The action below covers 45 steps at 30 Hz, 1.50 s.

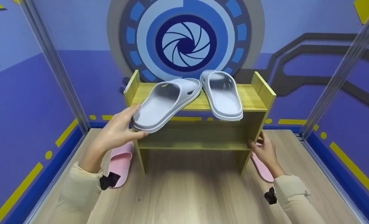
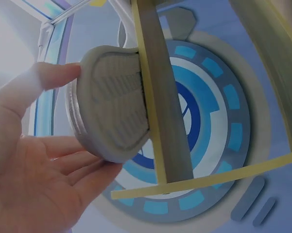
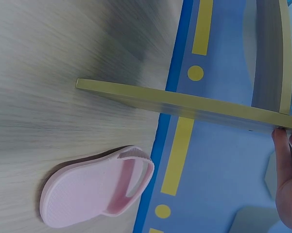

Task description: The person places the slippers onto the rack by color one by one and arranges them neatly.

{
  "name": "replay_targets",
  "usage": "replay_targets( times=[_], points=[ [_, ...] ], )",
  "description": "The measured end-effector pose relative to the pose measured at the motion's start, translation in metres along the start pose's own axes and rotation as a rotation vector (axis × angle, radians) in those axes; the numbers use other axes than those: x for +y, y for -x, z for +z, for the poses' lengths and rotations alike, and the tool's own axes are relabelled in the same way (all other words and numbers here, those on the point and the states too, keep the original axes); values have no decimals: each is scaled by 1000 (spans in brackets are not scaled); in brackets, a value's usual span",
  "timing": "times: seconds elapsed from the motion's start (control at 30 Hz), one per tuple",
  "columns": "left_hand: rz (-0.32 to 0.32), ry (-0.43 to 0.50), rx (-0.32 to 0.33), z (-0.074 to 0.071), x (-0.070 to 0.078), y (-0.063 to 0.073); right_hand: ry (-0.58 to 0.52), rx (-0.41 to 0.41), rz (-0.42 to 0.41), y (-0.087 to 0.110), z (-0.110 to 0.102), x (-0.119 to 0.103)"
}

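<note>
My left hand (image 1: pixel 116 127) grips the heel of a light grey slipper (image 1: pixel 153 112), thumb on one side and fingers on the other. That slipper is turned at an angle, its toe over the top shelf of a wooden shoe rack (image 1: pixel 256 102). In the left wrist view its ribbed sole (image 2: pixel 116 92) faces the camera. The matching grey slipper (image 1: pixel 226 99) rests on the top shelf to the right, heel jutting past the front edge. Lower down, my right hand (image 1: pixel 265 151) touches the rack's right side panel (image 3: pixel 204 107) with its fingertips.
One pink slipper (image 1: pixel 122 161) lies on the wood-look surface left of the rack, another pink slipper (image 3: pixel 97 189) to its right. The rack has a lower shelf (image 1: pixel 193 145). Blue patterned walls (image 1: pixel 85 81) and metal corner posts (image 1: pixel 58 71) enclose the space.
</note>
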<state>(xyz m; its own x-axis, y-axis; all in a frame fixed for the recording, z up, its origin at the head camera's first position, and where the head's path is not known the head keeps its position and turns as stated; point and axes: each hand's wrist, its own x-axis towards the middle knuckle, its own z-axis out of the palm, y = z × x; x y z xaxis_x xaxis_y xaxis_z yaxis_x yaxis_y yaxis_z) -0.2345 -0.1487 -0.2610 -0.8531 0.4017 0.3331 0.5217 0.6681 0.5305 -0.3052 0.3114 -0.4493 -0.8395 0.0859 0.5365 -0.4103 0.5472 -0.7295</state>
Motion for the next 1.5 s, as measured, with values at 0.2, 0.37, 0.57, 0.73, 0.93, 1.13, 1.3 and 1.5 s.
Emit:
replay_targets(
  times=[0.2, 0.37, 0.57, 0.73, 0.93, 1.13, 1.3, 1.5],
  points=[
    [27, 40, 101, 13, -4, -5, -10, 15, -9, 4, -3, -21],
    [-29, 76, 154, 25, -7, -12, 10, 16, -28, 5, -3, -30],
    [-84, 55, 220, 39, -1, -21, 28, 7, -12, 0, -1, -4],
    [-95, 23, 290, 51, 7, -29, 9, -2, -11, 0, -1, -2],
    [-104, -19, 362, 66, 14, -37, -12, 2, 5, 0, 0, -2],
    [-117, -47, 403, 75, 21, -45, 1, 8, -6, 1, 0, 1],
    [-138, -85, 426, 82, 27, -51, 10, 0, -7, 1, 0, -2],
    [-183, -126, 420, 88, 31, -58, -36, 9, -23, 4, -3, -25]
  ],
)
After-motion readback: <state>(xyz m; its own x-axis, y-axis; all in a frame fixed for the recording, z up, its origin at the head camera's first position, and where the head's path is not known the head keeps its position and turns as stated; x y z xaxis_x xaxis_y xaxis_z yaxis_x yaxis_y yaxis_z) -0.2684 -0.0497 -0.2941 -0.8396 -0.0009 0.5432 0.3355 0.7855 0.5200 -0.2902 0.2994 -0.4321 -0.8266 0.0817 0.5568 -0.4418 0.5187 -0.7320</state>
